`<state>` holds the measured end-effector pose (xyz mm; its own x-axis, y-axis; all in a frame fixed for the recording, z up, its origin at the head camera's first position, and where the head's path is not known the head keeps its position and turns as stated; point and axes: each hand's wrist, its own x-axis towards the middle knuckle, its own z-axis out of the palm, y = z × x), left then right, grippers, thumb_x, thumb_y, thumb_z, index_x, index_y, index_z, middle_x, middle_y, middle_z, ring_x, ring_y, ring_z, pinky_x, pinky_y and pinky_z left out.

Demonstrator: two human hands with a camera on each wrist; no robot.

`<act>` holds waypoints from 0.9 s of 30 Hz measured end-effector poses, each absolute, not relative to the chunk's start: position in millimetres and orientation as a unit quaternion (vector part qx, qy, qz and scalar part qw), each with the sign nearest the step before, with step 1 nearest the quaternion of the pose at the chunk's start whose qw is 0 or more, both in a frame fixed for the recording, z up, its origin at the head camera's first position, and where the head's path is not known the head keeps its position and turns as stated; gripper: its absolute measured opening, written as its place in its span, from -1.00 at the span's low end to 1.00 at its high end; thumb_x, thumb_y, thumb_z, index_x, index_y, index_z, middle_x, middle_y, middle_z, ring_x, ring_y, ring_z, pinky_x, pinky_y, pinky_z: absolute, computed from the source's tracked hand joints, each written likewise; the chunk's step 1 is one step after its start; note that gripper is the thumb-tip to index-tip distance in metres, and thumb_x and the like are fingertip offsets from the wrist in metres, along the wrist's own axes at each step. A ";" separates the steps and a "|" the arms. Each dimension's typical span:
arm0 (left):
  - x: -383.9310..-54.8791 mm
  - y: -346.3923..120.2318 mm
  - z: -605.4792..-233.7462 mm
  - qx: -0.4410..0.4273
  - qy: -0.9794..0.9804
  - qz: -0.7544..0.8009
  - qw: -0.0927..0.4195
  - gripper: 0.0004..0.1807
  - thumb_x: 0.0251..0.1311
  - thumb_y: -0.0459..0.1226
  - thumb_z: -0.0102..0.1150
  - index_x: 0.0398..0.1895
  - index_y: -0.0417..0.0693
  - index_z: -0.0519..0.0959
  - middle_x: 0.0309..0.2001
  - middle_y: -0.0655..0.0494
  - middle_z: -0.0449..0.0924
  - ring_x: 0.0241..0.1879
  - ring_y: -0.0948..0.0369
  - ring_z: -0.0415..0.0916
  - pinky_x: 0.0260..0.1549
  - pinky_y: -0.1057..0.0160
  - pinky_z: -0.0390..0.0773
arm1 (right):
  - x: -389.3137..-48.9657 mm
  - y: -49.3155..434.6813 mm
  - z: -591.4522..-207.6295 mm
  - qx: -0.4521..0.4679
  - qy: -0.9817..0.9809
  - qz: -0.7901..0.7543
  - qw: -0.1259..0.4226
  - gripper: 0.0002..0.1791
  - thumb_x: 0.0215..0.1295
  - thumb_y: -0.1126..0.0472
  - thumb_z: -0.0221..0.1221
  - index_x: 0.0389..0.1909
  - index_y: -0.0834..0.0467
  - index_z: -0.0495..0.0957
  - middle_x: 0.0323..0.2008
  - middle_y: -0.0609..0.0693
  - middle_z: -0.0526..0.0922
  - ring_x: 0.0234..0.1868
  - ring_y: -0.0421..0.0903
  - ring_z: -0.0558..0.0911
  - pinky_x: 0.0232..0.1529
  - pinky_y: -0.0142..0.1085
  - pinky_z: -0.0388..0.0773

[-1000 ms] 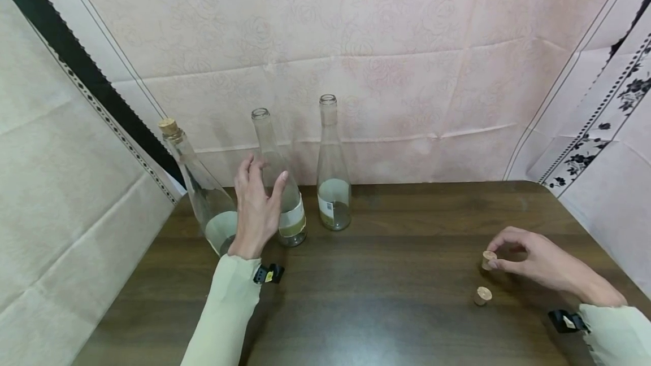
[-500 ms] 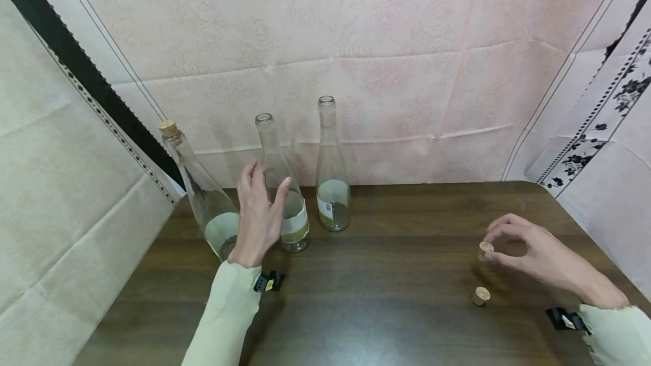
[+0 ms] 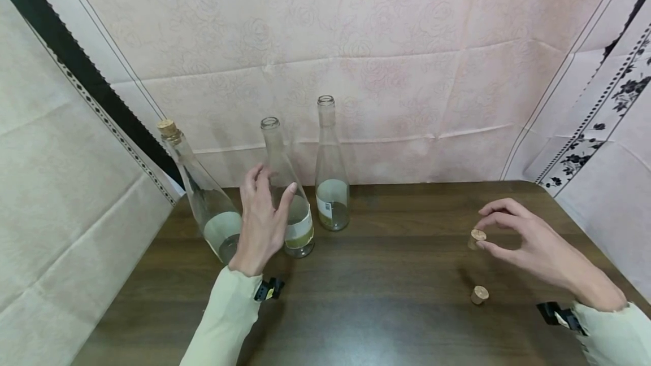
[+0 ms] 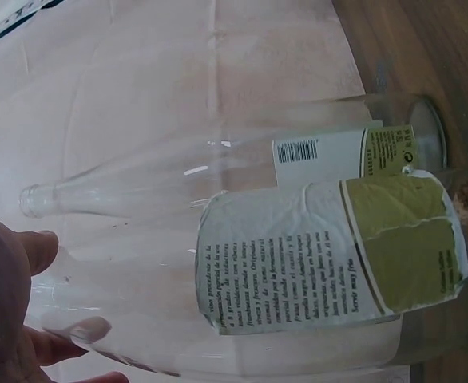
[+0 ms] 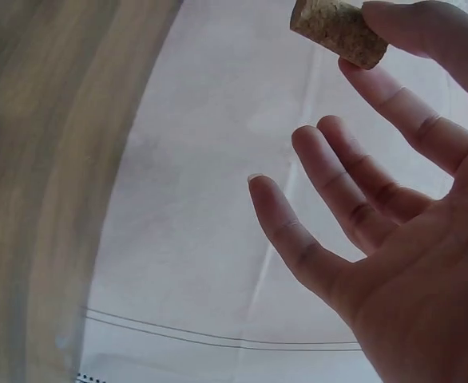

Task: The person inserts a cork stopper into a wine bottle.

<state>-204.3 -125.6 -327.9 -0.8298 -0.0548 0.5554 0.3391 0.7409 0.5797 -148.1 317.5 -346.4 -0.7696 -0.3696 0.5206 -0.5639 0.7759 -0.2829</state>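
My left hand [image 3: 260,216] has its thumb and fingers round a clear glass bottle [image 3: 299,213], open at the mouth and leaning a little. In the left wrist view, this bottle's torn white and green label [image 4: 330,247] faces the camera, and fingertips show through the glass. Between thumb and index finger, my right hand [image 3: 534,242] pinches a small cork [image 3: 477,237] above the table; its other fingers spread apart in the right wrist view. A second cork [image 3: 480,295] stands on the table below that hand.
An uncorked bottle [image 3: 331,191] stands just right of the held one. Left of the left hand is a bottle [image 3: 203,196] with a cork stopper [image 3: 166,127]. Pale cloth [image 3: 386,72] hangs behind the brown wooden table [image 3: 376,287].
The right hand has lifted its cork off the table and moved slightly left. The left hand and its bottle have shifted a little right and nearer.
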 end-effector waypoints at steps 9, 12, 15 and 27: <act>-196.1 -119.2 -328.7 -0.104 -0.886 -0.343 0.293 -0.38 0.34 0.15 -0.08 0.22 -0.12 0.34 0.41 -0.07 0.07 0.40 0.01 0.02 0.21 -0.08 0.35 | -146.4 310.8 -334.2 0.268 -0.903 0.234 0.244 -0.56 -0.15 0.35 0.47 -0.27 -0.15 0.61 -0.02 -0.20 0.47 0.03 -0.38 0.37 0.09 -0.74 0.10; -194.1 -117.4 -329.1 -0.107 -0.885 -0.341 0.299 -0.39 0.34 0.15 -0.07 0.19 -0.12 0.36 0.40 -0.07 0.09 0.39 0.00 0.04 0.22 -0.06 0.33 | -146.0 308.8 -331.1 0.265 -0.900 0.237 0.250 -0.57 -0.14 0.35 0.47 -0.28 -0.16 0.61 -0.03 -0.19 0.48 0.02 -0.38 0.37 0.08 -0.72 0.11; -190.3 -115.6 -329.3 -0.110 -0.885 -0.338 0.300 -0.39 0.33 0.16 -0.07 0.19 -0.12 0.37 0.40 -0.06 0.10 0.36 0.00 0.06 0.21 -0.05 0.33 | -144.5 306.7 -327.3 0.262 -0.899 0.240 0.257 -0.58 -0.12 0.34 0.46 -0.28 -0.17 0.61 -0.04 -0.19 0.48 0.03 -0.38 0.38 0.08 -0.72 0.11; -178.7 -105.0 -329.5 -0.122 -0.889 -0.327 0.296 -0.38 0.34 0.16 -0.09 0.21 -0.13 0.36 0.39 -0.05 0.11 0.33 0.02 0.09 0.22 0.00 0.35 | -140.0 303.9 -316.4 0.251 -0.899 0.255 0.251 -0.58 -0.10 0.35 0.45 -0.24 -0.12 0.62 -0.01 -0.16 0.48 0.09 -0.34 0.37 0.11 -0.70 0.14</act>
<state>-178.7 -105.0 -329.5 -0.7953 0.0232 0.6058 0.4097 0.7571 0.5088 -140.0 303.9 -316.4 -0.7479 -0.3238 0.5796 -0.5795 0.7443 -0.3320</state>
